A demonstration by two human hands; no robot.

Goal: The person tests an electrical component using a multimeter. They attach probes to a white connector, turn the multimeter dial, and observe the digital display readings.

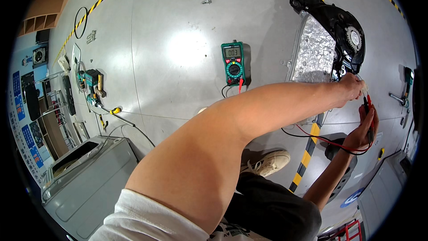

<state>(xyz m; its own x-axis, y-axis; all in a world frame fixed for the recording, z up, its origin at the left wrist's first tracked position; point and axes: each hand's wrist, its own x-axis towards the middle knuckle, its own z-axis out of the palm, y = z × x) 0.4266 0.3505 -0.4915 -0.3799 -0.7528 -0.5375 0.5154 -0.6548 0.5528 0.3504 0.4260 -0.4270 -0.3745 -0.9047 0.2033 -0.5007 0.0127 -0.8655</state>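
My left arm reaches across to the right, and my left hand (348, 90) pinches a small whitish wire connector (364, 86). That hand sits beside a black plastic housing (343, 20) with a white gear (353, 38). Just below it, my right hand (362, 129) is closed round the red and black test probes (368, 106), their tips pointing up at the connector. Whether the tips touch metal inside cannot be made out. Their leads loop back toward a green multimeter (234, 64), which lies on the floor with its display lit.
A silvery foil-covered part (314, 49) adjoins the housing. Cordless drills (92, 80) and a hammer lie at left, near a grey metal panel (91, 178). Another power tool (406, 80) and a ratchet are at far right. Black-and-yellow tape (307, 156) crosses the floor beside my shoe (269, 163).
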